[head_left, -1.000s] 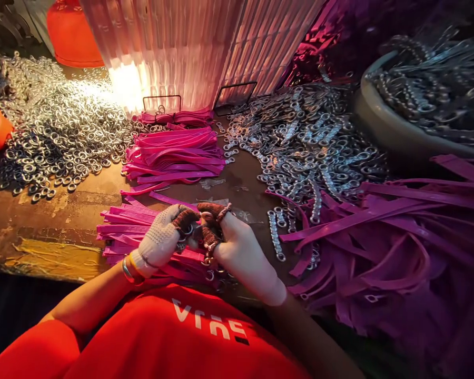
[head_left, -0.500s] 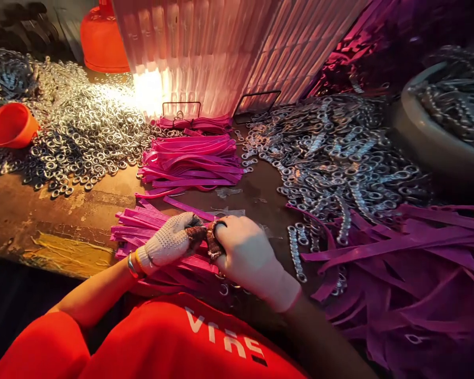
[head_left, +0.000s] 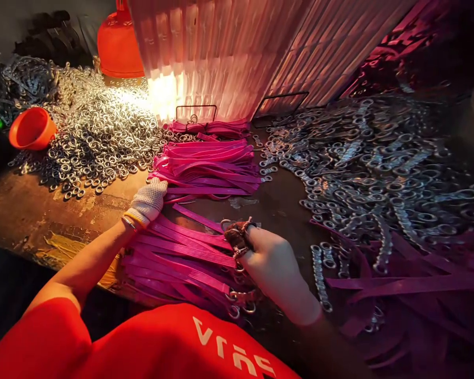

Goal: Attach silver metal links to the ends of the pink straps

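Note:
My left hand (head_left: 149, 201), in a pale dotted work glove, is at the left end of the middle bundle of pink straps (head_left: 209, 166). Its fingers are closed on a strap end there, though the fingertips are partly hidden. Over the right end of the nearer pink straps (head_left: 181, 252) is my right hand (head_left: 270, 263), gloved, with worn brown wrapping on the fingers. It is closed, and a metal ring (head_left: 224, 224) pokes out at the fingertips; the rest of that piece is hidden. Metal ring ends (head_left: 243, 297) show on the nearer straps below this hand.
Small metal rings (head_left: 98, 137) are heaped at left beside an orange cup (head_left: 31, 129) and under an orange lamp (head_left: 120, 47). A corrugated panel (head_left: 221, 58) stands behind. Ring-ended metal pieces (head_left: 363, 163) and darker purple straps (head_left: 418, 295) cover the right side.
My hands were together over the nearer straps. My left hand has moved up and left to the middle bundle; my right stays closed near the strap ends. The view has shifted.

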Demonstrator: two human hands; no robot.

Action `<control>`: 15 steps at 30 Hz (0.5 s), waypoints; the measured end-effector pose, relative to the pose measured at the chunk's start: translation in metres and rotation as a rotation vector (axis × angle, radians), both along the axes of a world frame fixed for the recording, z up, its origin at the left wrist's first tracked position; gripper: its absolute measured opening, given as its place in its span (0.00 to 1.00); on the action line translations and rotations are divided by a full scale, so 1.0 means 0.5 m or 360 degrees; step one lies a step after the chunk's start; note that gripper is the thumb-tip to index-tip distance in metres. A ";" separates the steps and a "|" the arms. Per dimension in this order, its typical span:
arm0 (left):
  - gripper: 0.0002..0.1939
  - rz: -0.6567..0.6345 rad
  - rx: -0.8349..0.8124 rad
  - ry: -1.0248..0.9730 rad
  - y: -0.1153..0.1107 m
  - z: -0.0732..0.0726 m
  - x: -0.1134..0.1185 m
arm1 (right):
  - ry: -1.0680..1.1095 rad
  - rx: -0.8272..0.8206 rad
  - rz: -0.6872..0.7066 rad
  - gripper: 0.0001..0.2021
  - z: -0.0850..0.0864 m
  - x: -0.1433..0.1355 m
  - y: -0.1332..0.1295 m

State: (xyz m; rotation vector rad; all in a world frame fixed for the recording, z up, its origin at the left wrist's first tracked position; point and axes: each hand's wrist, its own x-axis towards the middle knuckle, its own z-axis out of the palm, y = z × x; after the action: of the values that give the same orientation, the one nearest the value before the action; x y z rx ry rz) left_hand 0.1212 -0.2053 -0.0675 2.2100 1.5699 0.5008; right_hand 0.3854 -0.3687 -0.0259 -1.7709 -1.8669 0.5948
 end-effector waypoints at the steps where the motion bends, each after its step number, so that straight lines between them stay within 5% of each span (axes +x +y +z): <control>1: 0.12 0.0007 0.0008 0.0040 0.002 -0.005 0.000 | 0.0001 0.0005 0.0001 0.11 -0.003 0.000 0.001; 6: 0.12 0.0027 -0.0014 0.0045 -0.007 -0.006 0.001 | -0.0046 0.0085 0.0029 0.10 -0.003 -0.004 0.002; 9: 0.06 0.0034 -0.0046 -0.0199 -0.018 0.022 -0.006 | -0.0183 0.0225 0.0074 0.09 0.004 -0.006 -0.010; 15: 0.10 0.0159 -0.0342 -0.1535 -0.094 0.183 -0.011 | -0.0222 0.0451 0.0046 0.12 0.020 -0.008 -0.051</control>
State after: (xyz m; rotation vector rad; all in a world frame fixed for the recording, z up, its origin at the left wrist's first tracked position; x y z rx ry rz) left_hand 0.1155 -0.2523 0.0240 1.3614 1.1106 1.1425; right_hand 0.3816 -0.3943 -0.0160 -1.6355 -1.9616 0.2068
